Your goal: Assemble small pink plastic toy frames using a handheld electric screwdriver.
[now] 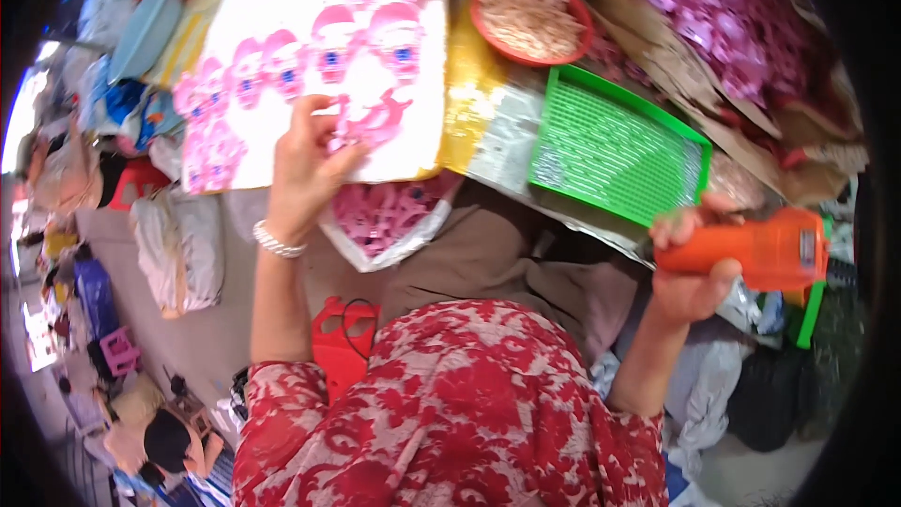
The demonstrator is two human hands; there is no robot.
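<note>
My left hand (314,155), a white bracelet at its wrist, is over the near part of a white board (272,0). Its curled fingers and thumb are closed at the edge of a pink plastic piece (380,120); the exact contact is blurred. Several pink toy-like parts with blue spots (333,45) lie in rows on the board. Off to the right, my right hand (694,268) wraps round an orange handheld tool (770,252), smeared by motion, so its exact kind is unclear.
A green basket tray (624,145) holds small pieces. Behind it are a red bowl of pale parts (530,21) and a heap of pink parts (741,28). A bag of pink parts (389,216) sits below the board. A red stool (343,343) is beside me.
</note>
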